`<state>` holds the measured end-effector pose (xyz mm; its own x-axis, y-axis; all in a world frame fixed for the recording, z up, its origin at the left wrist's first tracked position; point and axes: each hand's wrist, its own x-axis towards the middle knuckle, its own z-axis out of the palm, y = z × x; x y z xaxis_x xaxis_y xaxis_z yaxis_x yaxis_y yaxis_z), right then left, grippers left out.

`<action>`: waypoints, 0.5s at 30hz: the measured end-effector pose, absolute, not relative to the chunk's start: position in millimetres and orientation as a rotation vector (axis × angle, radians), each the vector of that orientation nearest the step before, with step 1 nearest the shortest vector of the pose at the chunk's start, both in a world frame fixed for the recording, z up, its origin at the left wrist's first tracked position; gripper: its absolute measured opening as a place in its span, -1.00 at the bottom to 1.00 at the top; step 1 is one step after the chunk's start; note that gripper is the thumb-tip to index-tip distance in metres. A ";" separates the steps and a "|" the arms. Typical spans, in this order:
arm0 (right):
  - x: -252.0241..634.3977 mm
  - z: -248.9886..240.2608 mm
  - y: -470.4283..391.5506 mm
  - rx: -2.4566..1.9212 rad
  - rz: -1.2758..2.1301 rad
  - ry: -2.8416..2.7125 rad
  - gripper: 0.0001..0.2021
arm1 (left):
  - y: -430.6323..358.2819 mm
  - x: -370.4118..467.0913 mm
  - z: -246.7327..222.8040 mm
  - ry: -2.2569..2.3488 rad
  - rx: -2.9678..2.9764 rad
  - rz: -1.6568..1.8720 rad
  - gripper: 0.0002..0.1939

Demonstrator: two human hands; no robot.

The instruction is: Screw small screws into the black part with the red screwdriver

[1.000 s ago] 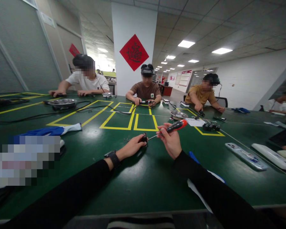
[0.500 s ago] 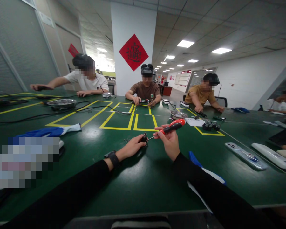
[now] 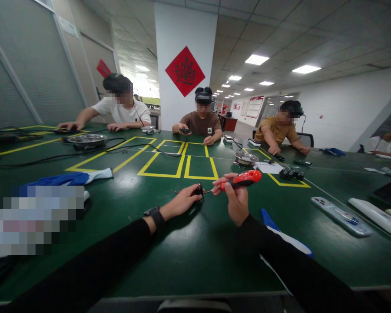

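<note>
A small black part with a metal top (image 3: 200, 189) stands upright on the green table (image 3: 179, 265), and my left hand (image 3: 183, 201) has its fingers closed on it. My right hand (image 3: 236, 200) grips a red and black screwdriver (image 3: 247, 178) near the front of its handle. The screwdriver lies nearly level, with its thin shaft pointing left and its tip at the side of the black part. The exact contact is too small to make out. A few small metal pieces (image 3: 175, 191) lie just left of the part, beyond my left hand.
Blue and white gloves (image 3: 288, 239) lie beside my right forearm, others (image 3: 61, 178) at the left. A phone (image 3: 340, 216) is at the right. Farther off are a metal bowl (image 3: 245, 158), black blocks (image 3: 291, 172), cables and three seated people across the table.
The screwdriver handle has dropped closer to level, and my right hand has turned with it. Across the table, the middle person's hands have moved apart, and the left person's outstretched hand has come down.
</note>
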<state>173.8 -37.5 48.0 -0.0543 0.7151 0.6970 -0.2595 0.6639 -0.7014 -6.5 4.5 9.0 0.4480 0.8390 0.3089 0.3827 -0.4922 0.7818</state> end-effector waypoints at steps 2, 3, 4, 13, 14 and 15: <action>173.7 47.1 -37.9 -0.409 0.821 -1.429 -0.87 | 3.3 -6.3 9.4 1.023 2.068 0.932 -0.74; 173.7 46.6 -37.9 -0.407 0.819 -1.434 -0.87 | 3.0 -6.0 9.6 1.025 2.069 0.933 -0.73; 173.8 46.0 -37.9 -0.405 0.818 -1.437 -0.87 | 2.9 -5.8 9.8 1.026 2.070 0.933 -0.73; 172.1 44.6 -41.4 -0.480 0.792 -1.501 -0.87 | 3.0 -4.4 12.0 1.047 2.069 0.925 -0.71; 171.8 44.9 -42.1 -0.475 0.785 -1.491 -0.88 | 2.3 -4.2 12.5 1.047 2.069 0.924 -0.71; 171.6 45.2 -42.6 -0.468 0.780 -1.481 -0.88 | 1.6 -4.0 12.9 1.047 2.069 0.924 -0.71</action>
